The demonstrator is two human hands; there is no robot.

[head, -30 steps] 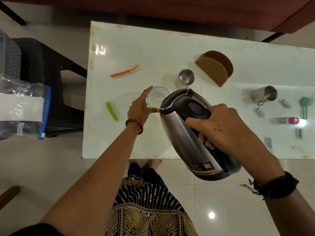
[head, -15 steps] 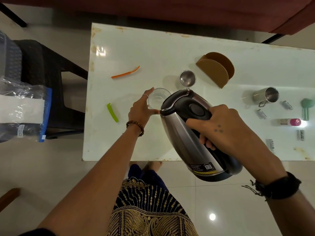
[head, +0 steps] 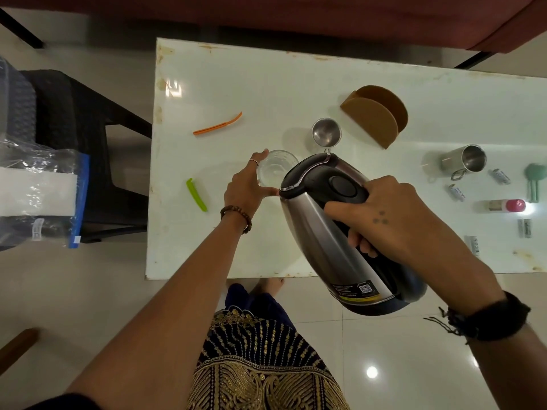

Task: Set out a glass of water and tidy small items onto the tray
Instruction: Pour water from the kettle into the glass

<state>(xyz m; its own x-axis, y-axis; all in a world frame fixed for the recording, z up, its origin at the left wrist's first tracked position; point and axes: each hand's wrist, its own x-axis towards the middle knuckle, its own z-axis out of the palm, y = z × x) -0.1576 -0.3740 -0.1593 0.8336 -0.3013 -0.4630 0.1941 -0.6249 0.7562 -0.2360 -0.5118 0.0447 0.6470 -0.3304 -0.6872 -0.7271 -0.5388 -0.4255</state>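
Note:
A clear glass point(head: 276, 168) stands on the white table point(head: 236, 84) near its middle. My left hand point(head: 247, 187) wraps around the glass from the left, thumb and fingers on its sides. My right hand point(head: 387, 220) grips the black handle of a steel electric kettle point(head: 328, 232), which is tilted with its lid end over the glass rim. Small items lie at the right: several batteries point(head: 457, 192), a pink-capped tube point(head: 506, 205), a green clip point(head: 535, 180). An orange clip point(head: 217, 124) and a green clip point(head: 196, 194) lie at the left. No tray is visible.
A small steel cup point(head: 325, 133) stands just behind the kettle, a steel mug point(head: 466, 161) lies on its side at the right, and a brown holder point(head: 376, 115) stands behind. A black chair point(head: 88, 128) and a plastic bag point(head: 35, 187) are left of the table.
Both hands, the glass and the kettle hold nearly the same pose; the kettle stays tilted over the glass. The view has shifted slightly.

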